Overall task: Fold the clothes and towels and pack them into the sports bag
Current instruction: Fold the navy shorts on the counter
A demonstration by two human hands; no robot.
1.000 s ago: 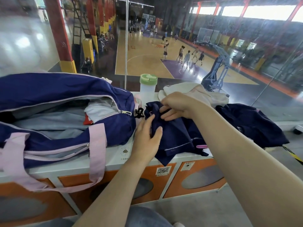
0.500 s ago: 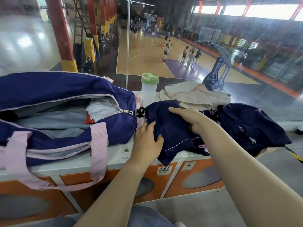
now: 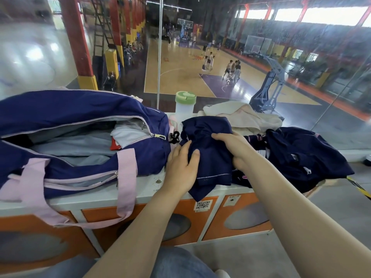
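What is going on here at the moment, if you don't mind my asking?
A person is folding a navy garment on top of a white and orange locker unit. The left hand grips its left edge, thumb on top, and the right hand presses on its right side. The navy and pink sports bag lies unzipped to the left with pale clothes inside. A cream towel and another dark garment lie unfolded on the right, behind a green-lidded bottle.
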